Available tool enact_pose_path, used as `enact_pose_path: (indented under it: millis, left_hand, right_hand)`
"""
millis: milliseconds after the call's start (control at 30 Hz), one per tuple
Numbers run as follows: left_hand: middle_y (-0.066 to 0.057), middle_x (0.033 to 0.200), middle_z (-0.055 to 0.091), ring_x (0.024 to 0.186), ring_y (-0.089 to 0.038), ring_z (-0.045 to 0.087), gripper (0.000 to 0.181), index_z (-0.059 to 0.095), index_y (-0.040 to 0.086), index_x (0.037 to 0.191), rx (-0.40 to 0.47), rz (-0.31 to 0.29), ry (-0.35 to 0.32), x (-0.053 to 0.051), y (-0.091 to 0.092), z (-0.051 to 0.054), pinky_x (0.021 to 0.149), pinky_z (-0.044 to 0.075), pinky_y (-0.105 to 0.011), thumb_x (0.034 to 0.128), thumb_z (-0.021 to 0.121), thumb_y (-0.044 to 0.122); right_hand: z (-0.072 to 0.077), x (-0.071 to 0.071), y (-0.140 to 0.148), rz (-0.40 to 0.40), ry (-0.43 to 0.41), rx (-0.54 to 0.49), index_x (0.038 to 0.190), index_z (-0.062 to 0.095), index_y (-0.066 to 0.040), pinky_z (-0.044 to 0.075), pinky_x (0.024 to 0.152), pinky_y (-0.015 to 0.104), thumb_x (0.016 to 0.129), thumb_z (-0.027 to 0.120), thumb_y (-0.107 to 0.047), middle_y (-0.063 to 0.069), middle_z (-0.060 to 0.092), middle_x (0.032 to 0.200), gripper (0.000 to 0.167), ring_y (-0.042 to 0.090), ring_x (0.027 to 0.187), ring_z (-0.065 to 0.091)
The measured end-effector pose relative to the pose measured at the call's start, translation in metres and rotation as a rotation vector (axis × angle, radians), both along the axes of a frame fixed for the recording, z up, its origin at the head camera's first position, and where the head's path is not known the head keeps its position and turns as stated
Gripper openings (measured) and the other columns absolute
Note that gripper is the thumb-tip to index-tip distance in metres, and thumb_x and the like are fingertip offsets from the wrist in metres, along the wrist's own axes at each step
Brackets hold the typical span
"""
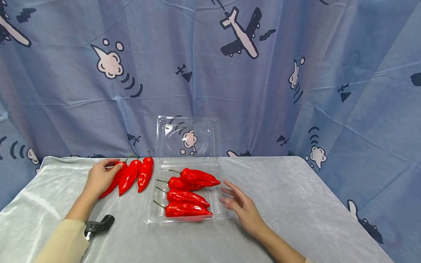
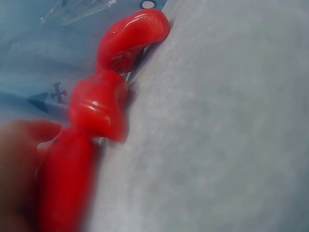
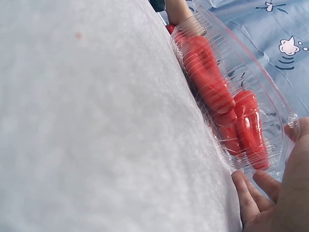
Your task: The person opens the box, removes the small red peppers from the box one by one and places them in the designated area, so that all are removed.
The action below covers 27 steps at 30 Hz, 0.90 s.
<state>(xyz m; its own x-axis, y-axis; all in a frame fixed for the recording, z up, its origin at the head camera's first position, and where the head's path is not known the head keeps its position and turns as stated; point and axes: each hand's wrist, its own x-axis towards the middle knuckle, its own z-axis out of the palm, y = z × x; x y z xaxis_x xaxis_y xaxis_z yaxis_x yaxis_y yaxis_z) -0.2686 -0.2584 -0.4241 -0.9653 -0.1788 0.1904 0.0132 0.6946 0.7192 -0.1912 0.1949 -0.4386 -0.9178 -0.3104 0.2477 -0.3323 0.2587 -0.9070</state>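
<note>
My left hand (image 1: 100,178) has its fingers and thumb around the leftmost red pepper (image 1: 113,182) on the cloth; in the left wrist view this pepper (image 2: 67,179) is blurred beside the hand (image 2: 19,169). Two more peppers (image 1: 130,176) (image 1: 145,174) lie just right of it. Several peppers (image 1: 189,209) lie in the clear plastic container (image 1: 152,215), stems to the left. At the container's right side is my right hand (image 1: 245,212), fingers spread and relaxed; the right wrist view shows its fingertips (image 3: 239,176) at the clear wall.
The container's clear lid (image 1: 189,140) stands raised at the back, against the patterned blue curtain (image 1: 204,91). Grey cloth (image 1: 283,204) covers the table. A black band (image 1: 100,224) is on my left wrist.
</note>
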Motion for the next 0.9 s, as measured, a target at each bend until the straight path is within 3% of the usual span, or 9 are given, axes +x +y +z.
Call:
enact_pose_path:
  millis: [233, 467, 700, 900]
  left_hand:
    - [-0.030, 0.128, 0.064, 0.110, -0.046, 0.065, 0.044, 0.060, -0.003, 0.133, -0.077, -0.011, 0.053, 0.002, -0.002, 0.008, 0.092, 0.052, -0.057, 0.1018, 0.056, 0.028]
    - [-0.030, 0.128, 0.062, 0.110, -0.046, 0.062, 0.043, 0.061, -0.003, 0.133, -0.123, -0.020, 0.090, 0.007, 0.000, 0.023, 0.087, 0.053, -0.057, 0.1015, 0.055, 0.027]
    - [-0.028, 0.126, 0.064, 0.107, -0.043, 0.063, 0.043, 0.061, 0.002, 0.134, -0.158, -0.041, 0.125, 0.013, 0.017, 0.044, 0.088, 0.051, -0.059, 0.1009, 0.058, 0.029]
    - [-0.024, 0.125, 0.066, 0.094, -0.038, 0.070, 0.039, 0.063, 0.004, 0.133, -0.153, -0.110, 0.194, 0.021, 0.036, 0.058, 0.085, 0.056, -0.054, 0.0999, 0.061, 0.025]
  right_hand:
    - [0.000, 0.000, 0.000, 0.001, 0.001, 0.004, 0.154, 0.038, -0.006, 0.056, 0.091, 0.018, 0.102, 0.057, -0.012, 0.028, 0.054, 0.145, 0.056, 0.034, 0.117, 0.069]
    - [0.000, 0.000, 0.001, 0.005, 0.013, 0.001, 0.154, 0.038, -0.004, 0.056, 0.091, 0.018, 0.102, 0.056, -0.012, 0.029, 0.054, 0.144, 0.056, 0.035, 0.116, 0.069]
    - [-0.002, 0.000, 0.001, 0.008, 0.024, -0.001, 0.154, 0.038, -0.004, 0.057, 0.090, 0.019, 0.102, 0.056, -0.011, 0.029, 0.054, 0.144, 0.055, 0.036, 0.116, 0.069]
    - [-0.001, 0.000, 0.001, 0.003, 0.014, 0.004, 0.154, 0.038, -0.005, 0.056, 0.091, 0.018, 0.102, 0.056, -0.011, 0.029, 0.054, 0.144, 0.056, 0.035, 0.116, 0.069]
